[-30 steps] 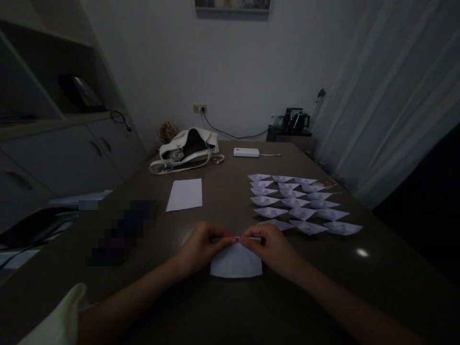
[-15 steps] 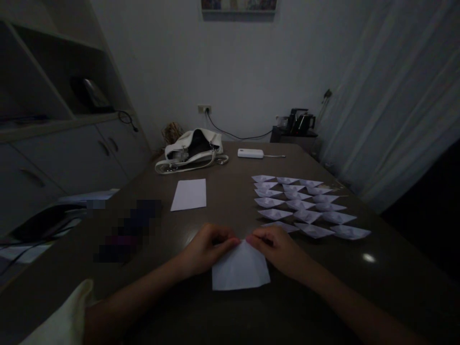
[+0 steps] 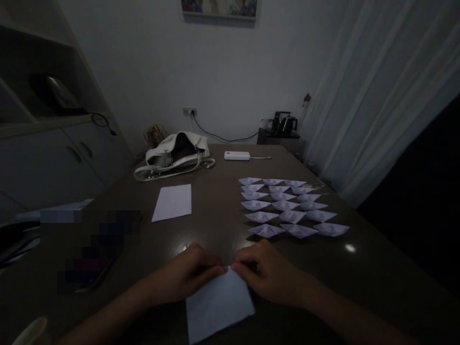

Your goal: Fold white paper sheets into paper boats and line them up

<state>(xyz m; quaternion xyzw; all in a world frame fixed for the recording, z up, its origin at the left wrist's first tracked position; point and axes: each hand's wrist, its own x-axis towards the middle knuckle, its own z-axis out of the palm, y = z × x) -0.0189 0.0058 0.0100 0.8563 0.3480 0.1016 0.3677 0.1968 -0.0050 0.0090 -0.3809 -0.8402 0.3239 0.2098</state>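
Note:
Between my hands is a folded sheet of white paper [image 3: 220, 306], its narrow top edge pinched from both sides. My left hand [image 3: 189, 273] is closed, thumb and fingers gripping the upper left of the paper. Closed on the upper right, close to the other fingertips, is my right hand [image 3: 268, 273]. The paper's wide lower part hangs toward me, slightly tilted. Just beyond my right hand stand several folded paper boats [image 3: 266, 231] in rows on the dark table [image 3: 212, 230].
A stack of white paper [image 3: 173, 202] lies left of the middle. Farther back are a white bag [image 3: 179, 151] and a white power bank [image 3: 237, 155] with a short cable. A blurred-out dark object [image 3: 97, 254] lies at the left. A black kettle [image 3: 287, 125] stands beyond the table.
My view has shifted right and tilted slightly, so everything appears farther left. Both hands, still pinching the paper, sit lower in view, and the paper is turned more to the left.

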